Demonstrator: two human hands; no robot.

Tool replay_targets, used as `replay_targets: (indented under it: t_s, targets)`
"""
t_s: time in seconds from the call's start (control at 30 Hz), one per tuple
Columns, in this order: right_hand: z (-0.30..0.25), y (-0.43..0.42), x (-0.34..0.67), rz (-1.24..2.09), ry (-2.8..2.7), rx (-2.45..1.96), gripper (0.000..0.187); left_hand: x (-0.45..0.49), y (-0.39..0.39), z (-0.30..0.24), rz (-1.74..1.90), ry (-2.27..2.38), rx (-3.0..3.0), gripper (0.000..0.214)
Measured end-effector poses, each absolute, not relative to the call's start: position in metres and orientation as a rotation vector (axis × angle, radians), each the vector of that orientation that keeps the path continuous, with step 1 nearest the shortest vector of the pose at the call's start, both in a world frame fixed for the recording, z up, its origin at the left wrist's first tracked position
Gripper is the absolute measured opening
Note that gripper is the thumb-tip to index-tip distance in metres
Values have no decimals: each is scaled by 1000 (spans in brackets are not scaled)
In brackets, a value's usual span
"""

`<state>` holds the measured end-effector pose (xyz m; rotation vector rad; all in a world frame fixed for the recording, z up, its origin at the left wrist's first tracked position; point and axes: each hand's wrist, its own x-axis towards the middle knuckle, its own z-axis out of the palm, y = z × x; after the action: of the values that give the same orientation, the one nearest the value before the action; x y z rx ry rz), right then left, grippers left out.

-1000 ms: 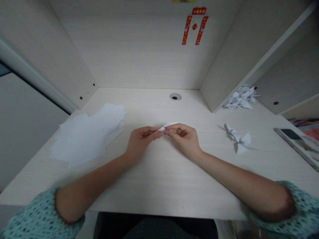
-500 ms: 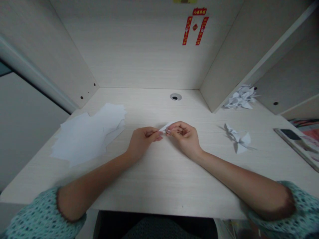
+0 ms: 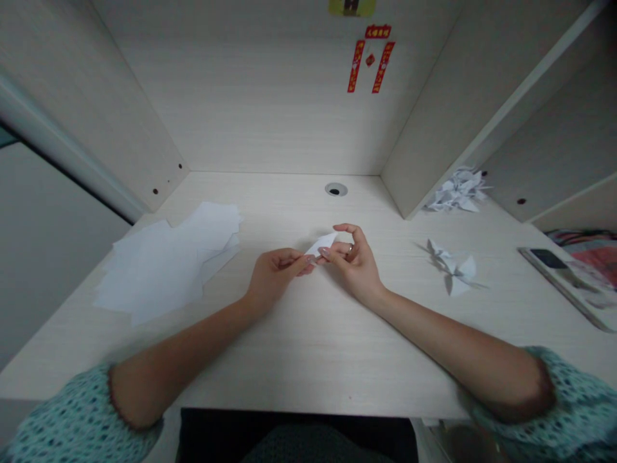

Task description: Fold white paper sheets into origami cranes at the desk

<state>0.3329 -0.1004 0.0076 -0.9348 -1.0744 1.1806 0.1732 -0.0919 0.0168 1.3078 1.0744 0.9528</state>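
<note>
A small piece of folded white paper (image 3: 321,244) is held just above the middle of the desk. My left hand (image 3: 281,270) pinches its near left end between thumb and fingers. On the other side, my right hand (image 3: 354,260) grips the paper between thumb and a curled finger, with the index finger raised and bent away from it. The fingers hide the paper's lower part, so its exact folds cannot be made out.
Loose white paper sheets (image 3: 166,263) lie overlapping at the left. Folded paper figures (image 3: 453,267) rest at the right, with a heap of similar ones (image 3: 460,190) behind, beside an upright panel (image 3: 446,96). A phone (image 3: 549,260) lies at the far right. A cable hole (image 3: 336,190) sits at the back.
My right index finger has lifted and straightened away from the paper, uncovering more of its white face. My left hand keeps its pinch. The whole view has shifted slightly.
</note>
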Motion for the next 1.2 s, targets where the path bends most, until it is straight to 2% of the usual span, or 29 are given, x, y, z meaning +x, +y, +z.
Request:
replay_targets:
  t_s: [0.1, 0.13, 0.23, 0.4, 1.2]
  targets:
    - [7, -100, 332, 1219, -1061, -931, 64, 173, -94, 18, 981, 1061, 1342, 27]
    - [7, -100, 332, 1251, -1084, -939, 59, 173, -95, 19, 972, 1064, 1360, 26]
    - [4, -100, 331, 1334, -1180, -960, 28, 173, -98, 20, 927, 1079, 1420, 26]
    - [3, -102, 331, 1325, -1174, -925, 14, 170, -99, 19, 901, 1103, 1544, 27]
    - [-3, -99, 331, 1241, -1003, -1045, 15, 165, -90, 16, 778, 1136, 1577, 34]
